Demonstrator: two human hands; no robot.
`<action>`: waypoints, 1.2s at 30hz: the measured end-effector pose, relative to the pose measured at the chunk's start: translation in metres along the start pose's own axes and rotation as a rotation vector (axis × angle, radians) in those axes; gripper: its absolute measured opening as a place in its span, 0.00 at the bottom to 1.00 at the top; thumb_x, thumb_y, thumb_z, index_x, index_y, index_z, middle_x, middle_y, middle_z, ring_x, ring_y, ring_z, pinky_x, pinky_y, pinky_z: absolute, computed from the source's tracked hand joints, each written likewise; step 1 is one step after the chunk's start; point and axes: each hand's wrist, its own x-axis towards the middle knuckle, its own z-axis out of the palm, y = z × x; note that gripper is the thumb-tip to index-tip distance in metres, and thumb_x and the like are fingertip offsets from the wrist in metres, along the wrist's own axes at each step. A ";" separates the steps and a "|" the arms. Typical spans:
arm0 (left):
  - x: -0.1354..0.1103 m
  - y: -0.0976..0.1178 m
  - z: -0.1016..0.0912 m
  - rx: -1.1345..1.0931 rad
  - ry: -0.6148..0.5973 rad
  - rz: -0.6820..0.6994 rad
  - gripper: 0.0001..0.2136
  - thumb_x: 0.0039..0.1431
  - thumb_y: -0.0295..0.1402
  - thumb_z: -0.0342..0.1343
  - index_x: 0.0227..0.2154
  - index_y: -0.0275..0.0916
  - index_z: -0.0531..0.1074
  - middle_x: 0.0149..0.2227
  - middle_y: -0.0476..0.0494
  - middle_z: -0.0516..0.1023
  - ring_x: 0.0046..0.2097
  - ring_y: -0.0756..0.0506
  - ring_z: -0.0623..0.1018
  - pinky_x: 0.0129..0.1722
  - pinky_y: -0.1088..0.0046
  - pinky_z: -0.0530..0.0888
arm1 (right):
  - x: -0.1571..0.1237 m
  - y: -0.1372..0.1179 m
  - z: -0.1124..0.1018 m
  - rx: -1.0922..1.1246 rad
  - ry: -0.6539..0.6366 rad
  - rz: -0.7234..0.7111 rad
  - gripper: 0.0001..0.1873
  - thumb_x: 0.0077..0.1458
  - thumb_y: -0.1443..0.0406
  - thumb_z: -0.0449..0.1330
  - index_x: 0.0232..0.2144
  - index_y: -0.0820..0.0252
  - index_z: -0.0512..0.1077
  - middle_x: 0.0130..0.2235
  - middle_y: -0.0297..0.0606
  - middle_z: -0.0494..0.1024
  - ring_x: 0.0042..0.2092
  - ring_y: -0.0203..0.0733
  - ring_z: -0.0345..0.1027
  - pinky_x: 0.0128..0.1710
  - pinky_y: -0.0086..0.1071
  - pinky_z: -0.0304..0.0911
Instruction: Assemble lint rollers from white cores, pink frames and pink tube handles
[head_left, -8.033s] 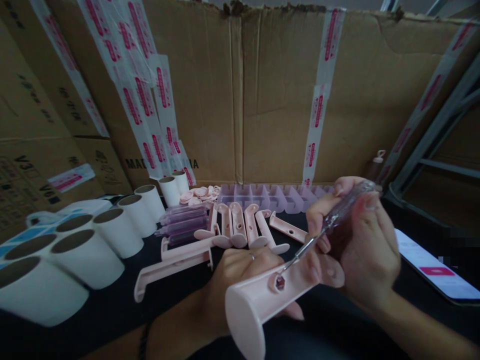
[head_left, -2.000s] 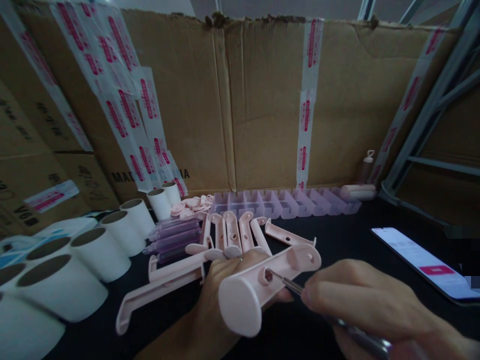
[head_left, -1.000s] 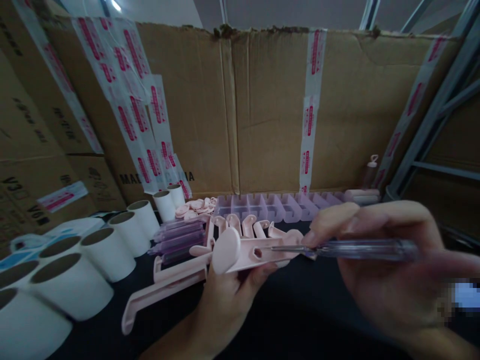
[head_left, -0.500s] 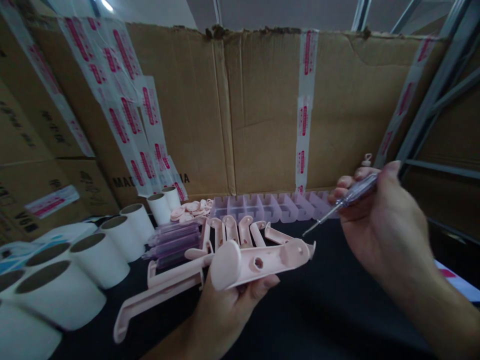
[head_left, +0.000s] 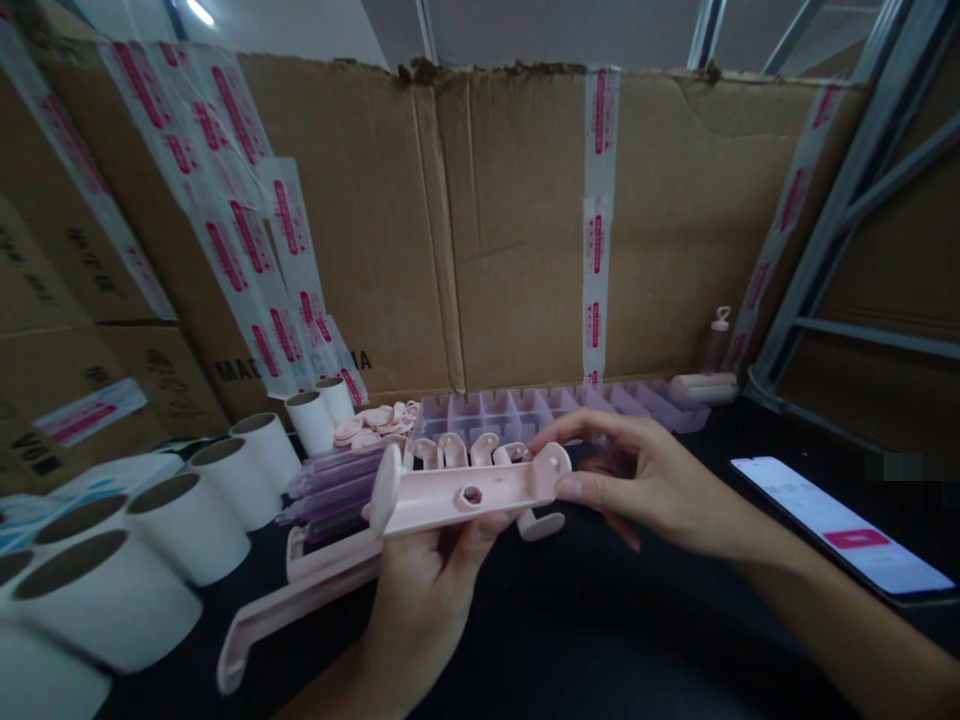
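My left hand (head_left: pixel 427 590) grips a pink plastic handle piece (head_left: pixel 442 497) from below and holds it level above the black table. The piece has a round disc at its left end and a hole in its side. My right hand (head_left: pixel 645 485) reaches in from the right, thumb and forefinger pinching the piece's rounded right end. The screwdriver is not clearly in view; a dim blur lies under my right palm.
More pink handle parts (head_left: pixel 450 450) and a long pink part (head_left: pixel 300 590) lie behind my left hand. White paper rolls (head_left: pixel 217 495) line the left, with purple tubes (head_left: pixel 337 480) and purple trays (head_left: pixel 510 410) beyond. A lit phone (head_left: pixel 840 520) lies right. A taped cardboard wall (head_left: pixel 510 220) stands behind.
My right hand, which held the screwdriver up and away half a second ago, has come down to the pink piece's right end. My left hand has turned the piece more level.
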 end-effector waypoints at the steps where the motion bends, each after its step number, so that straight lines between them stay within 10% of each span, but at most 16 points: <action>1: 0.000 0.000 0.000 -0.010 0.002 -0.001 0.21 0.65 0.51 0.55 0.25 0.41 0.78 0.16 0.48 0.71 0.36 0.39 0.82 0.43 0.63 0.82 | 0.001 0.002 0.000 -0.005 0.012 -0.008 0.16 0.61 0.58 0.65 0.49 0.56 0.73 0.27 0.28 0.72 0.17 0.26 0.57 0.13 0.19 0.53; 9: -0.003 0.000 0.003 -0.069 -0.038 -0.083 0.18 0.64 0.50 0.57 0.39 0.40 0.81 0.39 0.42 0.84 0.43 0.41 0.82 0.50 0.65 0.78 | 0.006 0.006 -0.003 0.022 0.043 -0.033 0.15 0.59 0.57 0.66 0.45 0.59 0.74 0.24 0.27 0.71 0.17 0.26 0.59 0.12 0.19 0.55; 16: -0.007 0.002 -0.003 0.034 -0.029 -0.076 0.13 0.67 0.42 0.56 0.31 0.40 0.73 0.24 0.52 0.72 0.25 0.51 0.69 0.27 0.76 0.66 | 0.005 0.008 -0.028 0.036 0.236 -0.074 0.17 0.61 0.54 0.65 0.45 0.59 0.74 0.38 0.37 0.78 0.16 0.22 0.58 0.12 0.20 0.48; 22: -0.003 0.003 -0.012 -0.157 0.283 0.081 0.09 0.71 0.39 0.50 0.37 0.41 0.72 0.25 0.51 0.67 0.25 0.51 0.67 0.23 0.75 0.64 | 0.001 0.003 -0.048 -0.109 -0.016 0.256 0.22 0.57 0.49 0.66 0.42 0.62 0.78 0.35 0.37 0.75 0.20 0.24 0.54 0.14 0.22 0.47; 28: 0.009 0.003 -0.020 -0.196 0.412 0.293 0.08 0.70 0.35 0.50 0.39 0.39 0.73 0.26 0.50 0.68 0.24 0.49 0.68 0.22 0.72 0.64 | 0.005 0.004 -0.019 -0.234 -0.198 0.464 0.24 0.55 0.46 0.65 0.36 0.62 0.80 0.26 0.31 0.68 0.23 0.28 0.53 0.18 0.24 0.45; 36: 0.000 -0.002 -0.018 -0.130 0.371 0.282 0.09 0.71 0.36 0.49 0.41 0.40 0.72 0.28 0.49 0.68 0.26 0.49 0.69 0.24 0.72 0.65 | 0.006 0.023 0.019 -0.528 -0.085 0.369 0.24 0.62 0.49 0.58 0.26 0.61 0.79 0.26 0.38 0.78 0.29 0.37 0.67 0.29 0.31 0.55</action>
